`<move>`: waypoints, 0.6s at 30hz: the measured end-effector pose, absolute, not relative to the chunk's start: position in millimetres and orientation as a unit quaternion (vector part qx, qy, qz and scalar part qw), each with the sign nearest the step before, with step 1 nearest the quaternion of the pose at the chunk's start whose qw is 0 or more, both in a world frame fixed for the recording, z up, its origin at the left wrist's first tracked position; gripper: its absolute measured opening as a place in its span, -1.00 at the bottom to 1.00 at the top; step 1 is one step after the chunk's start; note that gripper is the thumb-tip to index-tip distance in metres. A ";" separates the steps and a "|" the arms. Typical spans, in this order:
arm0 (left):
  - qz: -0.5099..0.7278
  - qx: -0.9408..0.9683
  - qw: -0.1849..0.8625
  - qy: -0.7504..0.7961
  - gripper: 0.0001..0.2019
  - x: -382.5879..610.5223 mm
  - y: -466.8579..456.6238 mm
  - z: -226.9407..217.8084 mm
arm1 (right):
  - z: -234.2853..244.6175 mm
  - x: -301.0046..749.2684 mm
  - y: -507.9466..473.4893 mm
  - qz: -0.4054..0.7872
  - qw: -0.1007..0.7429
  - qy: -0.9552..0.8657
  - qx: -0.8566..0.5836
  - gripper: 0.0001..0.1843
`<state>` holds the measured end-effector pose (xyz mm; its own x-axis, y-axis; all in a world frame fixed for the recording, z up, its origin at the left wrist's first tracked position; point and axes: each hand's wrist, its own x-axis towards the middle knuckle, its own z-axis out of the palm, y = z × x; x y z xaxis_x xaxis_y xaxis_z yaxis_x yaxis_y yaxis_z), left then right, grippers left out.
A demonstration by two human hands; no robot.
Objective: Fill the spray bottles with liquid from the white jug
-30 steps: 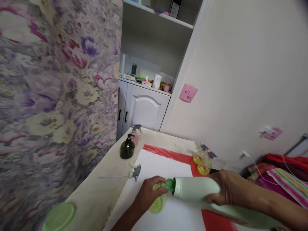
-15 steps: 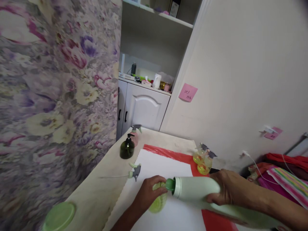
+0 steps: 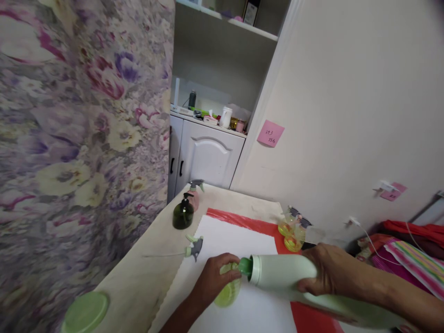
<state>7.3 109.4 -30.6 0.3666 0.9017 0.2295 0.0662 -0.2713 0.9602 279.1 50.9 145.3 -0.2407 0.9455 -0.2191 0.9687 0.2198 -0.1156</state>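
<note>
My left hand (image 3: pixel 212 281) is wrapped round a small yellow-green bottle (image 3: pixel 229 292) that stands on a white sheet (image 3: pixel 236 245). My right hand (image 3: pixel 328 273) grips a large pale green bottle (image 3: pixel 282 275), which lies tipped on its side. Its green spout (image 3: pixel 245 267) touches the small bottle's mouth. A loose spray head with a thin tube (image 3: pixel 193 248) lies on the table just left of the sheet.
A dark green pump bottle (image 3: pixel 183 213) and a pink spray bottle (image 3: pixel 196 193) stand at the table's far left. Two yellow spray bottles (image 3: pixel 292 231) sit on the red sheet (image 3: pixel 249 221). A green lid (image 3: pixel 85 313) lies near left. A floral curtain (image 3: pixel 76 138) hangs left.
</note>
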 end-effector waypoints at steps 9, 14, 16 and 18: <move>0.431 0.673 0.482 0.360 -0.84 7.0 108.1 -29.2 | 145.3 279.1 51.1 -0.109 0.048 0.781 0.613 -0.59; 0.430 0.675 0.480 0.360 -0.85 6.4 108.7 -28.1 | 149.8 275.1 50.2 -0.113 0.055 0.777 0.617 -0.62; 0.430 0.675 0.479 0.360 -0.85 6.6 109.3 -28.3 | 152.1 272.4 49.7 -0.115 0.061 0.772 0.622 -0.61; 0.430 0.675 0.479 0.360 -0.85 7.0 109.8 -28.4 | 152.6 271.5 49.5 -0.113 0.062 0.771 0.624 -0.59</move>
<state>7.0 109.8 -28.4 0.3708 0.8985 0.2350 0.0739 -0.2807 0.9569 271.5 49.5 152.6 -0.2143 0.9475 -0.2373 0.9757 0.1965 -0.0965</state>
